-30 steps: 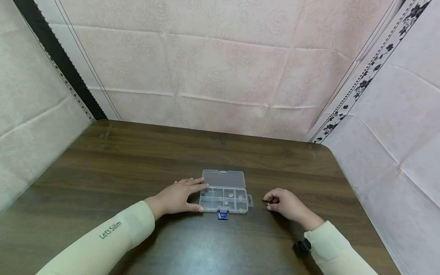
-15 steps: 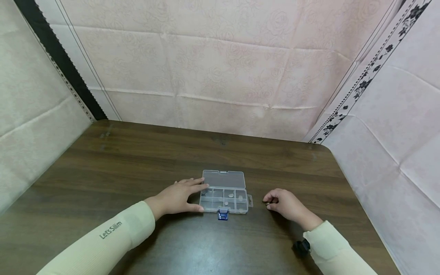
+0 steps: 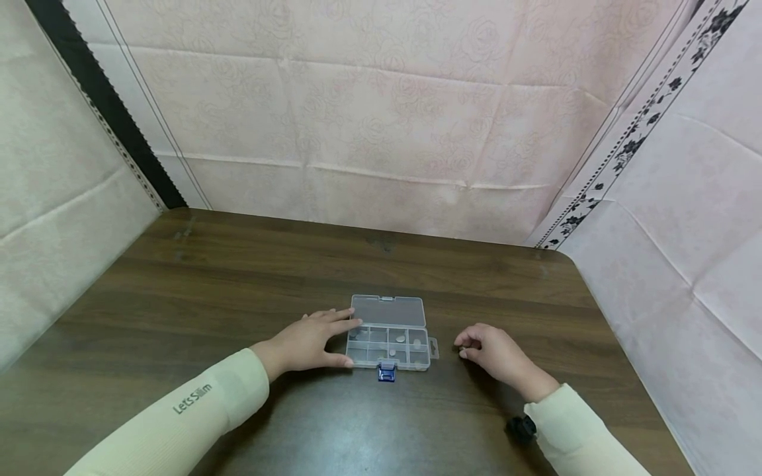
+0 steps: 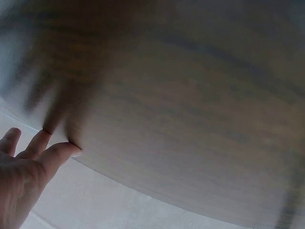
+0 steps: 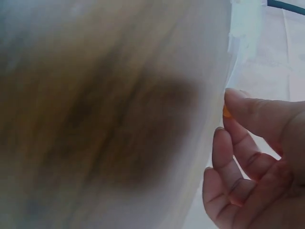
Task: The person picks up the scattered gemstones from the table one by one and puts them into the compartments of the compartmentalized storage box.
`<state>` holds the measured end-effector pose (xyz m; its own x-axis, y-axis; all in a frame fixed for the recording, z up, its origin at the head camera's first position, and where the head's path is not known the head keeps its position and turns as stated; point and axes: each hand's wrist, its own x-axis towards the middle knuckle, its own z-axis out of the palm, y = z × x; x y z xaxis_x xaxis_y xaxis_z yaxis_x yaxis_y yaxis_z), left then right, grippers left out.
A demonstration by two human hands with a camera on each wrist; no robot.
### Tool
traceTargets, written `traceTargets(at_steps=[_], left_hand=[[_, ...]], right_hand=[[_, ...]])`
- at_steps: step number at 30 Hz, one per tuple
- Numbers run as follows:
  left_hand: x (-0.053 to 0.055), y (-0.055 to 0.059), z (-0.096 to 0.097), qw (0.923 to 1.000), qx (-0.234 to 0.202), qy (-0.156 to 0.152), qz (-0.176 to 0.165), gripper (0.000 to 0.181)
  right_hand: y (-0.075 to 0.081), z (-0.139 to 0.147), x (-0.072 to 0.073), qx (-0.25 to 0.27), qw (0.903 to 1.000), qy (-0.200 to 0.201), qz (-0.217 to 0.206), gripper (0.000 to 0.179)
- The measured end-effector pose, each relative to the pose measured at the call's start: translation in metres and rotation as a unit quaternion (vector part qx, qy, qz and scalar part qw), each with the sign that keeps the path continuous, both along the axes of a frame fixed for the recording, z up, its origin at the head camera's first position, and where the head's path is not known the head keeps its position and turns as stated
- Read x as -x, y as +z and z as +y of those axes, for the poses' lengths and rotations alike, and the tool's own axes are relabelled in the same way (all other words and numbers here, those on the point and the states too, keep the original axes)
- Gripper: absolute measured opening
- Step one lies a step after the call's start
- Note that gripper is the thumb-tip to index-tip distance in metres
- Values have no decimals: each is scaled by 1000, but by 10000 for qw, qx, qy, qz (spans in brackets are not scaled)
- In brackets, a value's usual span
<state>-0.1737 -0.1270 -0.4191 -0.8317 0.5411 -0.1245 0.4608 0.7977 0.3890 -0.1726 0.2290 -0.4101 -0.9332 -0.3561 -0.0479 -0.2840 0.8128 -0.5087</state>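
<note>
A clear plastic compartment box (image 3: 387, 345) lies on the table with its lid (image 3: 389, 311) swung back and a blue latch (image 3: 386, 373) at the front. Several small pale round pieces sit in its compartments. My left hand (image 3: 309, 340) rests at the box's left side, fingers spread, index finger over the hinge area and thumb at the front left corner. To the right of the box, my right hand (image 3: 491, 354) is low over the table, apart from the box. Between its thumb and index finger it pinches a small orange piece (image 5: 226, 112), mostly hidden by the fingers.
The dark wooden table (image 3: 268, 264) reaches back to a pale patterned cloth (image 3: 369, 132). More cloth hangs at both sides. A hanging tab (image 3: 434, 348) sticks out from the box's right side. A black wrist device (image 3: 521, 429) is on the right wrist.
My right hand has shifted very slightly to the left, still pinching the small piece. The left hand and the box have stayed in place.
</note>
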Motion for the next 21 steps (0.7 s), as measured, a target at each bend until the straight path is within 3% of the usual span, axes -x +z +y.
traceTargets(at_steps=[5,12,21], left_hand=[[0,0,0,10000,0,14,-8,78],[-1,0,0,10000,-4,24,-2,77],[0,0,0,10000,33,38,1,77]], right_hand=[[3,-5,-1,-106,9976,65,675,11],[6,-12,-3,-111,9859,344,1635,11],[9,-23,-6,-148,9787,373,2015,12]])
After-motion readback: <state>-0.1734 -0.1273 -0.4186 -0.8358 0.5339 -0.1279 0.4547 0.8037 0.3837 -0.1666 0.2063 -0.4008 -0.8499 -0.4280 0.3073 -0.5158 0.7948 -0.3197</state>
